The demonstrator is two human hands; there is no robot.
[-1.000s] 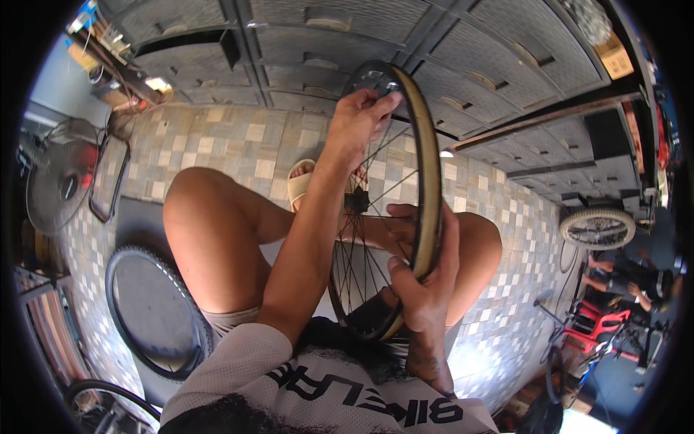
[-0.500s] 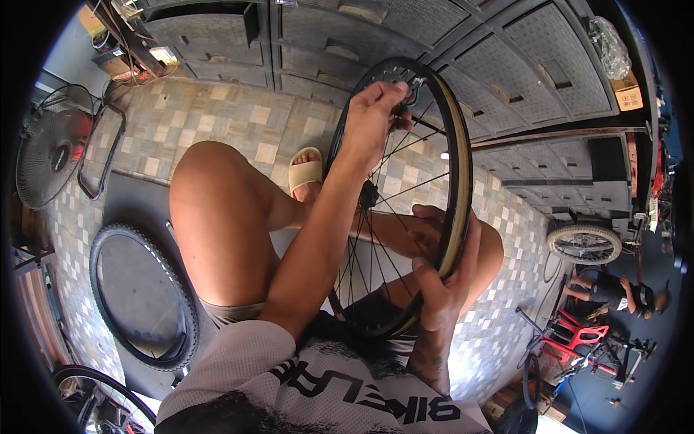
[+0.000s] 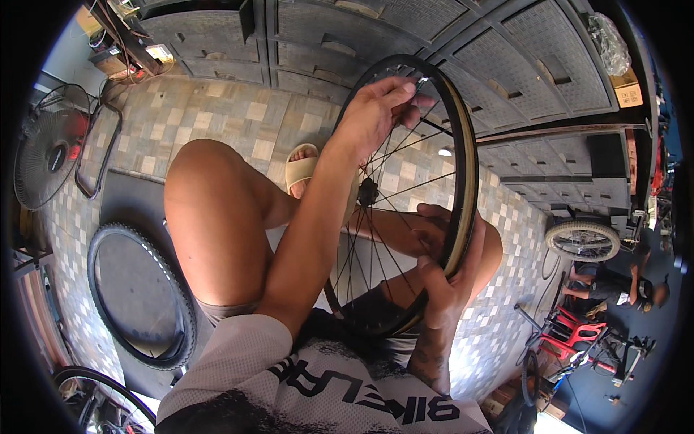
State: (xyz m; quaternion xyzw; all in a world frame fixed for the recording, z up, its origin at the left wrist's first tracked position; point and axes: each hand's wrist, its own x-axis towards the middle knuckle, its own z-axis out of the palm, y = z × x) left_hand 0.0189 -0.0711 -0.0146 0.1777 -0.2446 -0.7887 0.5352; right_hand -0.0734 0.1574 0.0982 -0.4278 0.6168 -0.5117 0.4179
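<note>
A spoked bicycle wheel (image 3: pixel 468 173) with a black rim stands tilted between my knees, its tyre off and a pale tan strip running round the rim. The black hub (image 3: pixel 368 190) shows in the middle among thin dark spokes. My right hand (image 3: pixel 448 278) is closed round the near right side of the rim, fingers inside and thumb in front. Up near the far part of the rim, my left hand (image 3: pixel 383 108) is beside the spokes with its fingers bent together. What those fingers hold, if anything, is hidden.
A knobbly tyre (image 3: pixel 97 286) lies on a dark mat at left, below a standing fan (image 3: pixel 54 155). Grey drawer cabinets (image 3: pixel 340 50) line the far side. At right are another wheel (image 3: pixel 583 240), a red chair (image 3: pixel 571 329) and a person (image 3: pixel 614 289).
My left hand has shifted slightly and its fingers have turned. A small green item visible at those fingertips before no longer shows. My right hand keeps its grip on the rim.
</note>
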